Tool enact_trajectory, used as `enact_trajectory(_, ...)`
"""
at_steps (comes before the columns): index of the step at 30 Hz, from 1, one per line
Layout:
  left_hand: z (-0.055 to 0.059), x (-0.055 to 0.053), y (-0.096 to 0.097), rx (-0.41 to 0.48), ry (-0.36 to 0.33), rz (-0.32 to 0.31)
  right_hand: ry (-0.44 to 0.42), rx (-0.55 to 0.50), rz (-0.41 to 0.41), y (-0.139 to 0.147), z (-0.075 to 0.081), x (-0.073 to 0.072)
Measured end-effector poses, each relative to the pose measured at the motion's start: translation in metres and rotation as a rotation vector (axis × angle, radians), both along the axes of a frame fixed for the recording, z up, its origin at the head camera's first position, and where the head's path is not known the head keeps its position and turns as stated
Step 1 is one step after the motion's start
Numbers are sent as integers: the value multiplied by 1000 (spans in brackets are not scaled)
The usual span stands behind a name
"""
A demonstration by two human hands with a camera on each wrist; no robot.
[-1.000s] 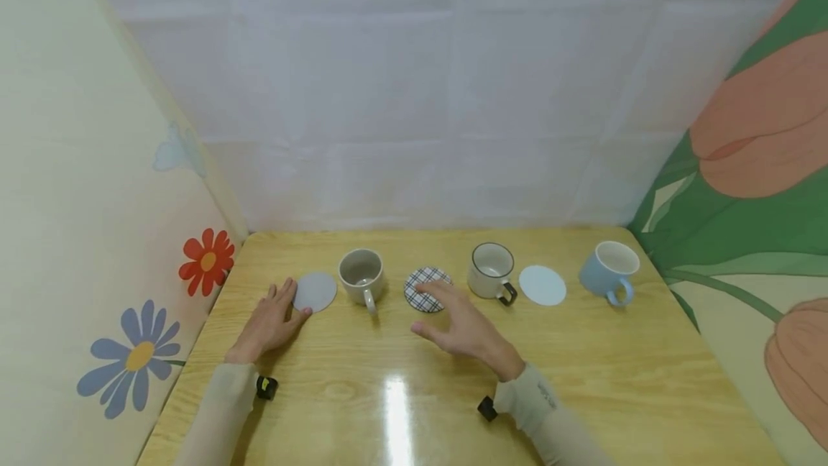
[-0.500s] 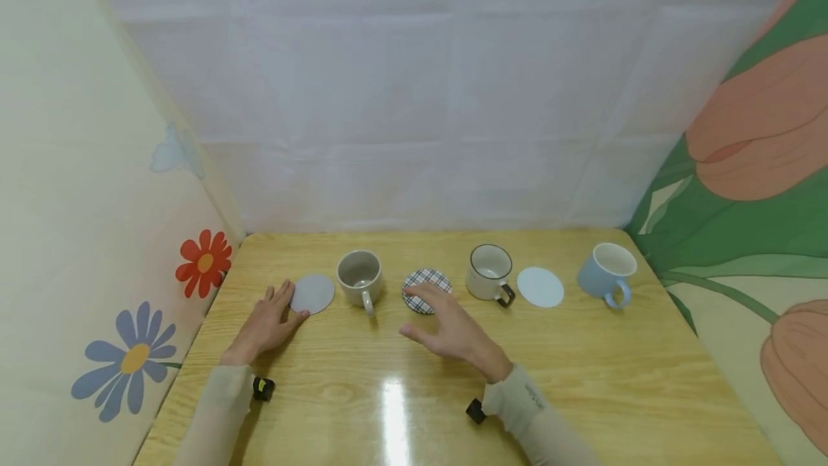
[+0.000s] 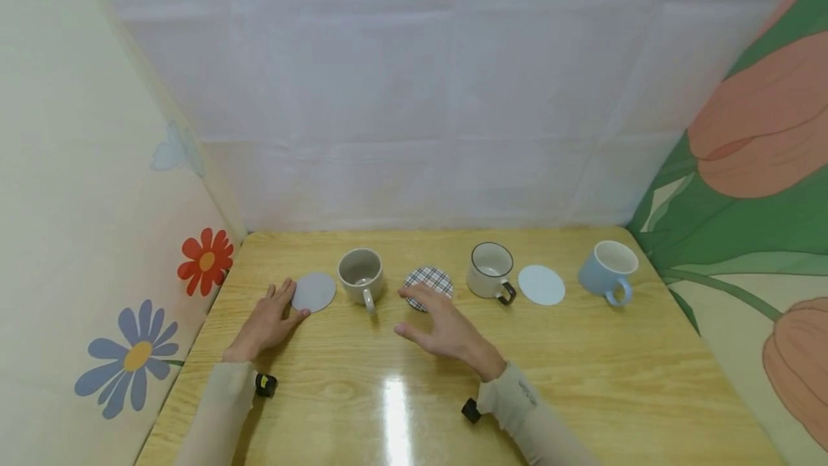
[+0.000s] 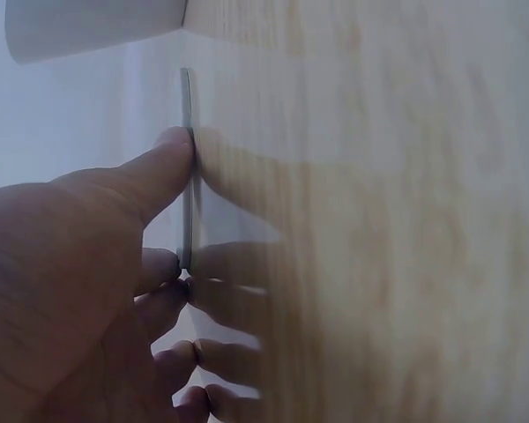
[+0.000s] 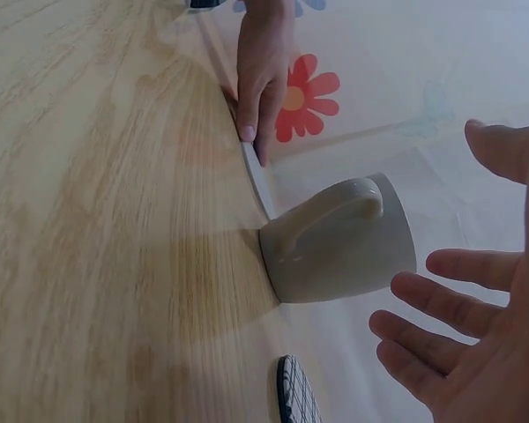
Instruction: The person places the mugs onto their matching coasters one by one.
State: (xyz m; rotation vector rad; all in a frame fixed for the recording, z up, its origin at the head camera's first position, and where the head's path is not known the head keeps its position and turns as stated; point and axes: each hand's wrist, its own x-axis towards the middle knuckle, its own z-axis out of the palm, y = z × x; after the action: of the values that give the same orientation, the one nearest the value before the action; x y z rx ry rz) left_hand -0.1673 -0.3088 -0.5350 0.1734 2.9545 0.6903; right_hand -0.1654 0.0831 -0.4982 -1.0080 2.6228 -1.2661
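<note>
Table (image 3: 582, 387) broad; its wood runs wide between the row and the person, while the far edge lies close behind. Right hand (image 3: 448, 326) held over the near side of the plaid coaster, fingers apart, thumb spread, gripping nothing. Left hand (image 3: 267, 321): straight fingers and thumb touch the grey coaster's rim from its outer side. Grey mug (image 3: 354, 293) upright between grey and plaid coasters, leftward and slightly beyond the right fingertips, apart from them in the head view; right hand looks nearer. Grey coaster (image 3: 315, 292) and plaid coaster (image 3: 437, 277) flat, round, no long axis. Mug handle (image 3: 369, 300) points toward the person.
</note>
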Motion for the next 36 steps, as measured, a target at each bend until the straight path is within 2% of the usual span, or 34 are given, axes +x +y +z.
enact_trajectory(9, 2, -1, 1, 12, -19, 10, -19, -12, 27, -9, -1, 0)
enact_trajectory(15, 2, -2, 3, 40, -29, 9, -58, 23, 18, -13, -5, 2)
enact_trajectory(25, -5, -2, -2, 70, -23, 26, -53, 16, 18, -22, -11, -2)
enact_trajectory(32, -8, -1, -3, 148, -29, 42, -59, -7, 12, -27, -15, -4)
enact_trajectory(36, -10, -1, -4, 164, -21, 45, -67, -29, 14, -31, -17, -6)
